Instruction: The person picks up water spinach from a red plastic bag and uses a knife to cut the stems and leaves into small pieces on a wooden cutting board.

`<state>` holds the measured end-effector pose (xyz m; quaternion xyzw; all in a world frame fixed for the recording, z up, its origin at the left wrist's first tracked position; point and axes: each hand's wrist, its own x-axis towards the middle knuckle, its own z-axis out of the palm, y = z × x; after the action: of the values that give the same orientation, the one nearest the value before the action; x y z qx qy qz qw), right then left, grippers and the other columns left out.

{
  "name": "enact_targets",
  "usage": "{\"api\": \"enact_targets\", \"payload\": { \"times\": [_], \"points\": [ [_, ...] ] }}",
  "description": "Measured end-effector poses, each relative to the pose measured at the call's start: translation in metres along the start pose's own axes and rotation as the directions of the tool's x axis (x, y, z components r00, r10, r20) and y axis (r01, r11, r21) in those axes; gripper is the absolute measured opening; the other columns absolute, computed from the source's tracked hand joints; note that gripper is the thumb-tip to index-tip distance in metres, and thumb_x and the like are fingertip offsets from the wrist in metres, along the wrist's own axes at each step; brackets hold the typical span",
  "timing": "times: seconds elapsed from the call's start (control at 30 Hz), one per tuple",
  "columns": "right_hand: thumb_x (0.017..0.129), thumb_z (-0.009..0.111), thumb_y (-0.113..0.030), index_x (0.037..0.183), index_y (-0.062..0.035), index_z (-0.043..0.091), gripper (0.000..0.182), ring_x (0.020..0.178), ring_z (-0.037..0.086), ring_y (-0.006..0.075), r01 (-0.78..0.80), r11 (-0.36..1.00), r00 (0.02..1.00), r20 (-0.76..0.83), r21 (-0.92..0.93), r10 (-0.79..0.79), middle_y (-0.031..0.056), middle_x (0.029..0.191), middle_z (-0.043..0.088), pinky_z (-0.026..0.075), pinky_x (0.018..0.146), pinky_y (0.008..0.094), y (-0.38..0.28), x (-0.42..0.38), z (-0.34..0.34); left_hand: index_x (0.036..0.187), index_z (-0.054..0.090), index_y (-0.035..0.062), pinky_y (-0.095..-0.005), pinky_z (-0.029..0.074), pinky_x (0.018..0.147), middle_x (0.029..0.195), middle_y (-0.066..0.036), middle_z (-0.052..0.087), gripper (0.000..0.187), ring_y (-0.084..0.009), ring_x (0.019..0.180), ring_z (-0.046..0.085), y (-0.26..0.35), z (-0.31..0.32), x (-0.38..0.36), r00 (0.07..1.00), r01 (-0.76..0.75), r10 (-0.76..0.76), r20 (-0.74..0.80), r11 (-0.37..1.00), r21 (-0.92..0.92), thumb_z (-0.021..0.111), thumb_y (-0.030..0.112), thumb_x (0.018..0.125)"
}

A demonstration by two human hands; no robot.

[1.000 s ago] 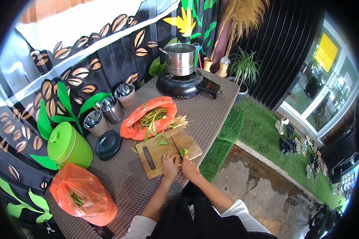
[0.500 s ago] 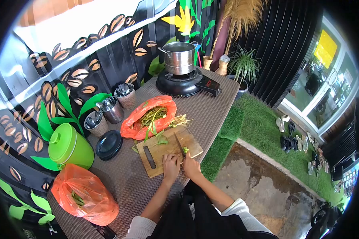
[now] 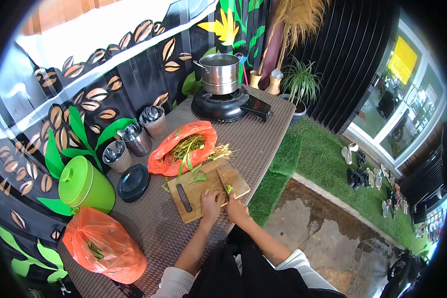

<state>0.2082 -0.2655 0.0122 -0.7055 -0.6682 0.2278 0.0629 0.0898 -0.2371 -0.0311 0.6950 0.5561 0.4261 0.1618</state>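
Note:
A wooden cutting board point(image 3: 201, 210) lies near the table's front edge. My right hand point(image 3: 237, 210) is wrapped round the handle of a knife point(image 3: 221, 181), whose blade points away over the board. Chopped green bits point(image 3: 229, 188) sit beside the blade. My left hand point(image 3: 211, 203) rests on the board just left of the knife, fingers bent and pressed down; what lies under them is hidden. A green leaf point(image 3: 199, 176) lies at the board's far side. Behind the board, an open orange bag point(image 3: 159, 163) holds leafy green stems point(image 3: 189, 147).
A steel pot point(image 3: 220, 74) stands on a black portable stove point(image 3: 218, 106) at the back. Cutlery cups point(image 3: 138, 139), black plates point(image 3: 133, 183), a green lidded container point(image 3: 87, 186) and a tied orange bag point(image 3: 111, 248) line the left. Shoes point(image 3: 354, 177) lie on grass matting.
The whole view has shifted slightly. Both hands and the knife stay in nearly the same place on the board.

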Motion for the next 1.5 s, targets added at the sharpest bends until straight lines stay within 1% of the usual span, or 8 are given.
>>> {"api": "enact_targets", "payload": {
  "times": [0.07,0.17,0.53,0.67,0.83,1.13,1.33,1.5],
  "points": [
    [0.09,0.045,-0.019,0.108,0.0034,0.037,0.03,0.081,0.063,0.0449,-0.015,0.997,0.999,-0.032,0.079,0.017,0.0314,0.09,0.061,0.05,0.072,0.0527,0.001,0.002,0.006,0.083,0.068,0.0027,-0.0386,0.04,0.085,0.086,-0.012,0.064,0.011,-0.0291,0.088,0.054,0.0,0.0,-0.001,1.0,-0.005,0.005,-0.003,1.0,-0.001,0.062,0.009,0.076],
    [0.086,0.047,-0.014,0.117,0.0056,0.035,0.038,0.085,0.065,0.0393,0.019,0.999,1.0,0.02,0.049,-0.02,0.0275,0.09,0.063,0.052,0.072,0.0472,0.007,0.021,0.006,0.083,0.068,0.0028,-0.0391,0.041,0.084,0.085,-0.012,0.063,0.012,-0.0298,0.089,0.052,-0.002,0.005,-0.004,1.0,-0.002,0.002,-0.017,1.0,0.001,0.062,0.011,0.077],
    [0.088,0.047,-0.019,0.11,0.0035,0.038,0.033,0.088,0.063,0.0415,-0.027,0.996,0.999,0.02,0.084,0.025,0.0288,0.089,0.063,0.051,0.075,0.0488,-0.002,0.015,0.004,0.083,0.069,0.0042,-0.0386,0.04,0.084,0.085,-0.009,0.061,0.013,-0.0283,0.091,0.05,0.006,-0.003,-0.004,0.998,-0.042,0.045,-0.035,0.995,0.094,0.063,0.014,0.077],
    [0.09,0.046,-0.021,0.114,0.0064,0.038,0.037,0.087,0.063,0.0419,0.091,0.987,0.993,0.065,0.129,-0.1,0.0298,0.091,0.062,0.051,0.074,0.0491,0.01,0.025,-0.014,0.083,0.07,0.0045,-0.038,0.039,0.084,0.086,-0.009,0.061,0.014,-0.0275,0.091,0.05,0.008,-0.005,-0.004,0.998,-0.049,0.053,-0.035,0.994,0.093,0.063,0.016,0.077],
    [0.087,0.048,-0.016,0.114,0.0064,0.036,0.037,0.086,0.063,0.0419,0.024,1.0,1.0,-0.007,0.008,-0.024,0.029,0.09,0.063,0.051,0.073,0.0496,-0.003,0.001,0.001,0.081,0.07,0.0047,-0.0382,0.039,0.083,0.085,-0.01,0.061,0.013,-0.0275,0.092,0.052,0.001,-0.004,0.0,1.0,0.027,-0.027,-0.006,1.0,0.003,0.065,0.014,0.074],
    [0.085,0.048,-0.013,0.109,0.0032,0.038,0.03,0.086,0.064,0.0414,0.063,0.996,0.997,0.045,0.067,-0.066,0.0273,0.089,0.063,0.051,0.074,0.0492,0.004,0.019,-0.002,0.076,0.07,0.0045,-0.039,0.046,0.071,0.074,-0.014,0.063,0.01,-0.0292,0.076,0.058,-0.013,-0.002,0.009,0.992,0.12,-0.115,0.05,0.987,-0.111,0.07,0.012,0.069],
    [0.089,0.047,-0.02,0.11,0.0052,0.038,0.035,0.086,0.062,0.0447,-0.027,0.997,1.0,-0.003,0.077,0.027,0.0299,0.088,0.062,0.05,0.073,0.0504,-0.011,0.011,0.012,0.076,0.07,0.0052,-0.0379,0.046,0.07,0.073,-0.013,0.063,0.009,-0.0265,0.075,0.057,-0.011,-0.004,0.009,0.981,0.189,-0.182,0.064,0.97,-0.15,0.071,0.009,0.068],
    [0.088,0.046,-0.018,0.111,0.0028,0.038,0.032,0.086,0.063,0.0429,0.051,0.993,0.998,0.017,0.11,-0.054,0.0292,0.092,0.062,0.05,0.073,0.0506,0.003,0.021,0.005,0.075,0.07,0.0068,-0.0385,0.043,0.074,0.073,-0.011,0.064,0.008,-0.027,0.079,0.055,-0.015,0.001,0.008,0.987,0.157,-0.153,0.044,0.982,-0.106,0.072,0.01,0.067]
  ]
}}
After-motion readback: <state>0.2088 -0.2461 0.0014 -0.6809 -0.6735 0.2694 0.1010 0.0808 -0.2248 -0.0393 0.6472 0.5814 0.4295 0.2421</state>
